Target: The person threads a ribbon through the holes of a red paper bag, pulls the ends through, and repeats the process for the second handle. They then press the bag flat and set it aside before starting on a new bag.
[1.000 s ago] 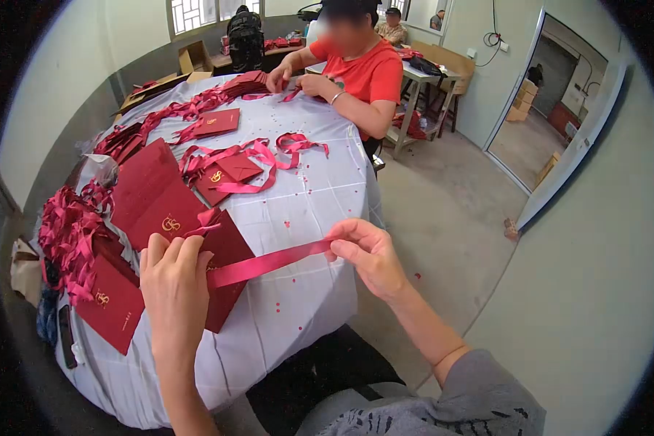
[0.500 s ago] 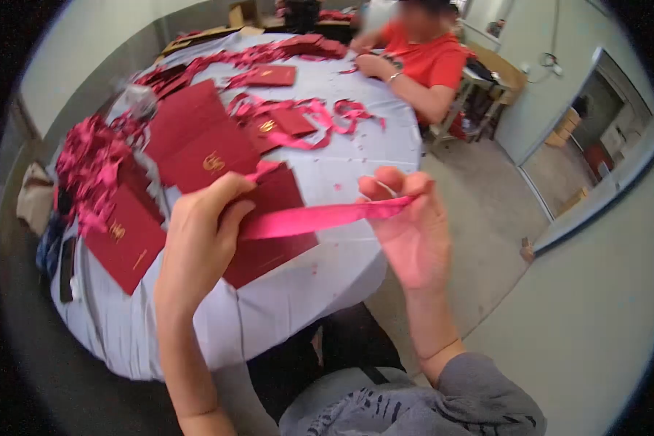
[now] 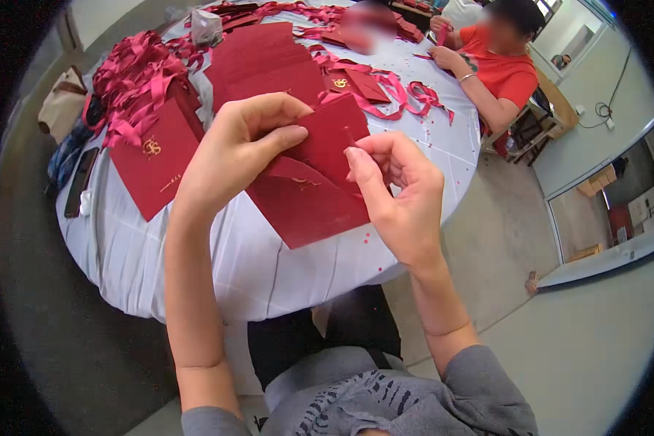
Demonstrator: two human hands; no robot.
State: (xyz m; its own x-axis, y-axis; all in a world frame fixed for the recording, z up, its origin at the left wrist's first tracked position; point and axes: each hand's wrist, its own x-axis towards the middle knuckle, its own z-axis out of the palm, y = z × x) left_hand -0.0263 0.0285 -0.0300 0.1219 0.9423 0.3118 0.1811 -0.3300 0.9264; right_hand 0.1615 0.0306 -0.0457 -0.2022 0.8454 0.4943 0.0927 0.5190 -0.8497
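Note:
In front of me a dark red folder (image 3: 312,218) is held with its upper flap (image 3: 330,134) raised. My left hand (image 3: 232,149) grips the flap's left edge, thumb in front and fingers curled behind. Close to the flap's right edge, my right hand (image 3: 400,189) is closed in a pinch; what lies between its fingertips is too small to make out. A short slit-like mark shows on the flap near those fingertips. Part of a gold emblem is visible on the folder below. The long pink ribbon is not visible between my hands.
A heap of pink ribbons (image 3: 138,80) and a red folder with a gold emblem (image 3: 152,156) lie left on the white-covered table (image 3: 232,269). More folders (image 3: 261,62) and loose ribbon (image 3: 392,87) lie beyond. A person in a red shirt (image 3: 505,69) sits across at the right.
The pink ribbon stretched between my hands is gone from view. My hands have moved up to the red folder, the left on its flap, and my right fingers have closed into a pinch.

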